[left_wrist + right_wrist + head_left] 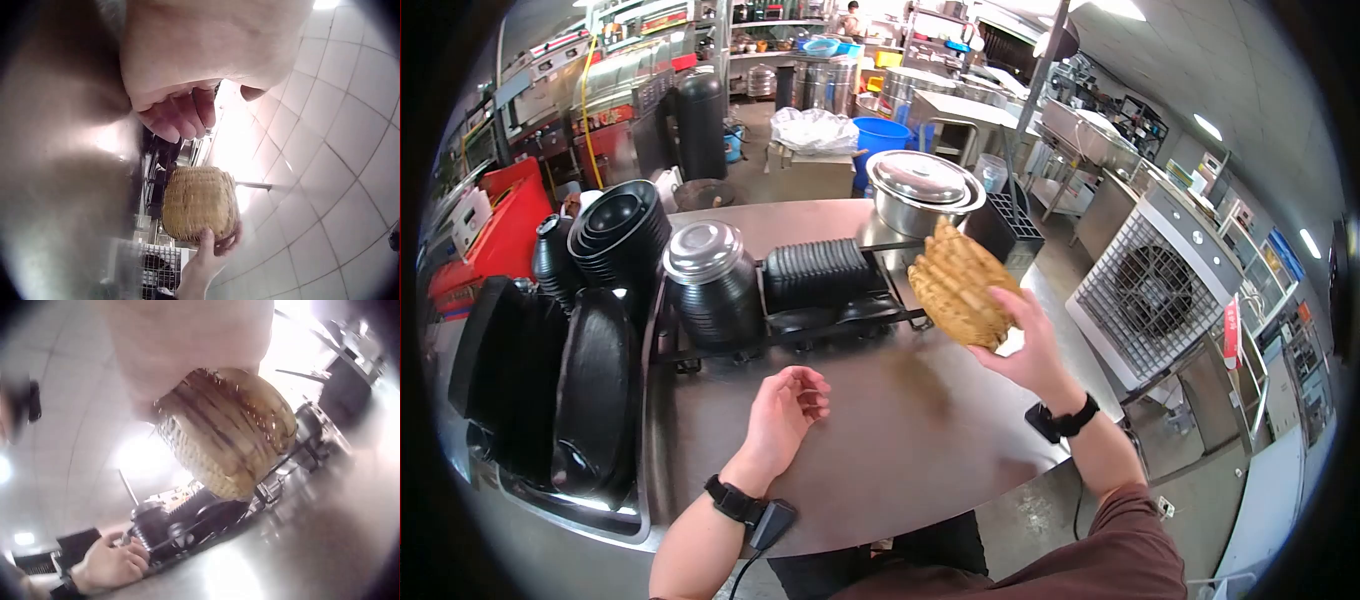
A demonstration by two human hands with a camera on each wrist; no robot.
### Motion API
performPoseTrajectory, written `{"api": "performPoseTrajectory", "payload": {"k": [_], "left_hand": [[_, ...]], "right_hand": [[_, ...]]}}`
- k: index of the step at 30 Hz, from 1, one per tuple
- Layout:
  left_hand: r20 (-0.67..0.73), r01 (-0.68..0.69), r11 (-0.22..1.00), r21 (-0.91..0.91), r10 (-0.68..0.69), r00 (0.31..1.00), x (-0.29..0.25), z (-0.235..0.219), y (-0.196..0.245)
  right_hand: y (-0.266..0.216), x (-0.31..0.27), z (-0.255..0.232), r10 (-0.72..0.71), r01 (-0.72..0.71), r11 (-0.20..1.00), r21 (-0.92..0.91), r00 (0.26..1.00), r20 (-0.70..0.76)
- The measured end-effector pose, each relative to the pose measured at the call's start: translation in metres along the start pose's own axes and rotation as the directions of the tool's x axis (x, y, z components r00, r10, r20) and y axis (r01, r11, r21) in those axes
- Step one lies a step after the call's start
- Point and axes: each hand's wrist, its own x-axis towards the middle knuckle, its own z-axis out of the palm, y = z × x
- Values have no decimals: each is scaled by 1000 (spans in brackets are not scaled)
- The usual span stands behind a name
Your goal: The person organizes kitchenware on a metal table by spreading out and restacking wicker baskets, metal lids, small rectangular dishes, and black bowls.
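Observation:
A woven bamboo basket (960, 285) is raised over the right part of the metal table (850, 440). My right hand (1038, 350) grips its near side, with the thumb on one face and the other fingers partly hidden. The left wrist view shows the woven wall of the basket (199, 203) above the right hand (201, 265). From the right wrist, brown slats of the basket (219, 434) come into sight. My left hand (785, 420) hovers over the table in front of the black dishes, fingers loosely bent, holding nothing.
Behind the hands stand a stack of black bowls (718, 310) with metal bowls on top, a row of black dishes (815, 272) in a rack and a lidded steel pot (925, 195). Black trays (595, 390) line the left side. An air cooler (1155, 280) stands right.

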Motion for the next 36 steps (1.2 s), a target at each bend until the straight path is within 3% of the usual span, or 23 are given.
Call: {"api": "performPoseTrajectory", "payload": {"k": [1, 2, 3, 5, 6, 11, 13, 18, 20, 21, 23, 24, 26, 27, 29, 34, 36], "left_hand": [[3, -6, 1000, 8, 6, 1000, 0, 1, -1], [0, -10, 1000, 17, 10, 1000, -1, 3, 0], [6, -23, 999, 24, 23, 1000, -1, 3, -1], [8, -12, 999, 49, 11, 1000, -1, 4, 1], [12, 0, 999, 46, -1, 1000, -2, 5, 1], [-3, -16, 996, 86, 16, 1000, -3, 6, 2], [-3, -16, 996, 92, 17, 1000, -3, 8, 2], [13, -25, 994, 106, 24, 1000, -2, 6, 0], [3, -21, 994, 109, 21, 1000, -2, 6, 1], [2, -23, 994, 111, 23, 1000, -3, 6, 2], [12, -25, 993, 118, 24, 1000, -3, 7, 2], [13, -26, 993, 117, 24, 1000, -3, 7, 2], [12, -26, 990, 137, 24, 1000, -2, 7, 0], [20, -20, 990, 140, 17, 1000, -2, 7, 0], [8, -27, 992, 124, 26, 1000, -3, 8, 0], [18, -19, 995, 101, 18, 1000, -3, 4, 1], [12, -17, 995, 100, 16, 1000, -4, 7, 0]], "right_hand": [[4, -18, 1, 99, -68, 979, 192, 983, -156], [8, -35, 6, 302, -184, 842, 508, 940, -161], [14, -47, 3, 318, -205, 843, 497, 935, -153], [20, -64, -6, 631, -308, 445, 841, 775, -49], [29, -74, -9, 672, -321, 387, 864, 740, -26], [75, -116, -22, 742, -529, 458, 714, 670, 21], [80, -123, -23, 827, -687, 412, 599, 557, 70], [87, -135, -25, 843, -747, 432, 506, 533, 66], [85, -126, -26, 939, -890, 321, 324, 343, 13], [80, -123, -27, 938, -889, 322, 326, 345, 15], [69, -113, -30, 732, -724, 681, 106, 673, -106], [61, -107, -30, 618, -603, 776, 183, 785, -35], [24, -83, -29, 483, -481, 876, -44, 873, 68], [19, -78, -23, 491, -489, 871, -47, 869, 62], [12, -71, -15, 383, -385, 922, -37, 897, 219], [-2, -77, -20, 396, -386, 918, -87, 898, 192], [-8, -84, -25, 476, -476, 879, -33, 872, 117]]}}
